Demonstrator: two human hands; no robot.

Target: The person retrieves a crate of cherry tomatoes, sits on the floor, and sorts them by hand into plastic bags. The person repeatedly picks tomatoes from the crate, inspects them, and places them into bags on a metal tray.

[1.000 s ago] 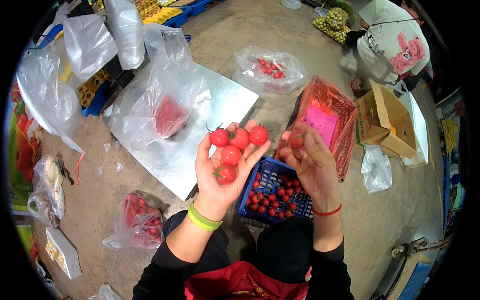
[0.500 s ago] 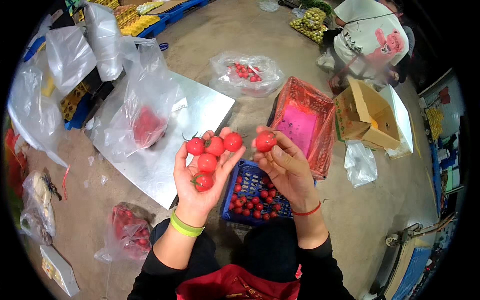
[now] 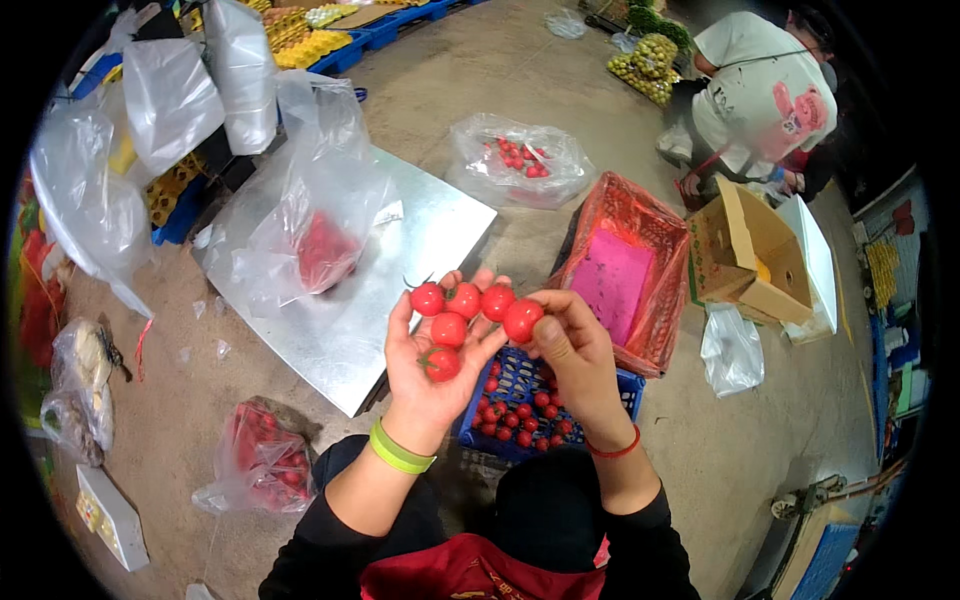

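Note:
My left hand (image 3: 422, 398) is palm up, fingers slightly curled around several red cherry tomatoes (image 3: 449, 330), some with green stems. Between thumb and fingers, my right hand (image 3: 584, 372) pinches a single cherry tomato (image 3: 522, 320), held right beside the ones in the left palm. Below both hands stands a blue plastic crate (image 3: 630, 392) with more loose tomatoes (image 3: 525, 412) in it; my right hand covers part of it. To the left, a clear bag with red contents (image 3: 326, 252) rests on a metal platform (image 3: 440, 225).
An open bag of tomatoes (image 3: 520, 160) lies beyond the platform. A red-lined crate (image 3: 650, 225) and a cardboard box (image 3: 740, 245) stand to the right. Another tomato bag (image 3: 265, 460) sits at lower left. A person (image 3: 765, 90) crouches at far right.
My right hand has brought its tomato left, up against those in my left hand. The whole scene has shifted slightly rightward in view.

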